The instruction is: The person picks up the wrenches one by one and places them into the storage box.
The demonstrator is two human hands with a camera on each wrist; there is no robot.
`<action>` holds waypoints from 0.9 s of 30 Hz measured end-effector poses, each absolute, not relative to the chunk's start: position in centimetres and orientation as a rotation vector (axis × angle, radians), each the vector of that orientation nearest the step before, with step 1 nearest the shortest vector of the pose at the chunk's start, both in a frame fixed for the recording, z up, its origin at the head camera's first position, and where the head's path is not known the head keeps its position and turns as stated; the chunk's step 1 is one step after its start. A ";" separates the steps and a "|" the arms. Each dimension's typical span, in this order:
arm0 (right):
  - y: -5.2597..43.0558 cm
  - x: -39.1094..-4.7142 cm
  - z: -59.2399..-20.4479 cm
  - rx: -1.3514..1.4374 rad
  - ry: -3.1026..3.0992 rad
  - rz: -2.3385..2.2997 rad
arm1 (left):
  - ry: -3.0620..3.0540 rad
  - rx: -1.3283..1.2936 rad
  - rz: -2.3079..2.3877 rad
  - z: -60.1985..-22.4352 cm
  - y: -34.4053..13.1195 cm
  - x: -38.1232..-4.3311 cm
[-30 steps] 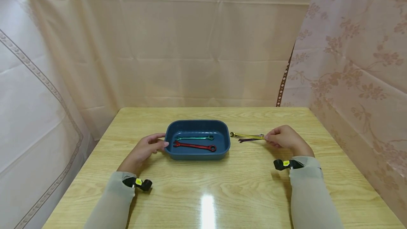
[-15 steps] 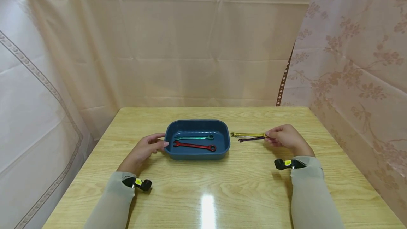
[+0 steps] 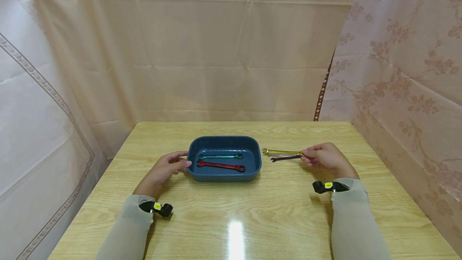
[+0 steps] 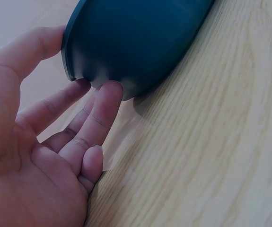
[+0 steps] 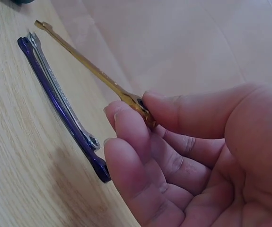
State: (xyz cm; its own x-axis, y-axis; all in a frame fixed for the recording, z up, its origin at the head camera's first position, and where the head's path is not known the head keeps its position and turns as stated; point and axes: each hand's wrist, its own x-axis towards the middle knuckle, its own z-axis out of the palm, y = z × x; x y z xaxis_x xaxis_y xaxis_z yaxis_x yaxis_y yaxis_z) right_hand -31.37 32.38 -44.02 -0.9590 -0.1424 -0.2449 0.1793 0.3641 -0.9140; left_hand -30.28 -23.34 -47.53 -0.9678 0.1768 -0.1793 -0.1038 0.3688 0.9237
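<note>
A dark blue rectangular bin (image 3: pixel 223 178) holds a green wrench (image 3: pixel 221 156) and a red wrench (image 3: pixel 221 165), both lying flat. My left hand (image 3: pixel 167 167) grips the bin's left end, thumb over the rim and fingertips against the outer wall (image 4: pixel 126 42). To the right, my right hand (image 3: pixel 326 159) pinches one end of a yellow wrench (image 5: pixel 86 61) between thumb and fingers, its other end pointing toward the bin. Below it on the table lie a purple wrench (image 5: pixel 55 99) and a silver wrench (image 5: pixel 60 87), side by side, right by my fingertips.
The light wood table (image 3: pixel 274 216) carries everything. Beige cloth (image 3: pixel 231 51) hangs behind its far edge, with floral cloth (image 3: pixel 408 71) at the right and white cloth (image 3: pixel 32 131) at the left.
My right hand has lifted the yellow wrench a little off the other two and shifted slightly right. The left hand and the bin have stayed put.
</note>
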 end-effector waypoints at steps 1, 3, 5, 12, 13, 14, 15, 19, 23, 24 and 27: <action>32.4 -31.4 -44.0 0.037 2.338 -1.639 | 2.381 0.061 1.636 -47.5 -23.3 -30.3; 32.4 -31.3 -44.0 0.024 2.327 -1.658 | 2.381 0.058 1.636 -47.5 -23.3 -30.3; 32.5 -31.3 -44.0 0.018 2.318 -1.675 | 2.381 0.059 1.635 -47.5 -23.3 -30.3; 32.4 -31.4 -43.7 0.029 2.280 -1.746 | 2.392 0.071 1.625 -47.6 -23.4 -30.3; 32.3 -31.4 -43.6 0.030 2.277 -1.752 | 2.393 0.072 1.623 -47.6 -23.3 -30.3; 32.3 -31.4 -43.5 0.037 2.274 -1.761 | 2.395 0.070 1.620 -47.6 -23.3 -30.3; 32.1 -31.3 -43.4 0.039 2.269 -1.769 | 2.394 0.066 1.620 -47.6 -23.3 -30.3; 31.8 -31.2 -43.1 0.050 2.259 -1.802 | 2.397 0.062 1.620 -47.5 -23.3 -30.2; 31.5 -31.1 -42.6 0.063 2.239 -1.844 | 2.396 0.067 1.620 -47.5 -23.3 -30.2; 31.4 -31.0 -42.5 0.057 2.239 -1.846 | 2.392 0.066 1.624 -47.6 -23.4 -30.3; 31.2 -31.0 -42.2 0.054 2.236 -1.866 | 2.378 0.065 1.634 -47.6 -23.4 -30.4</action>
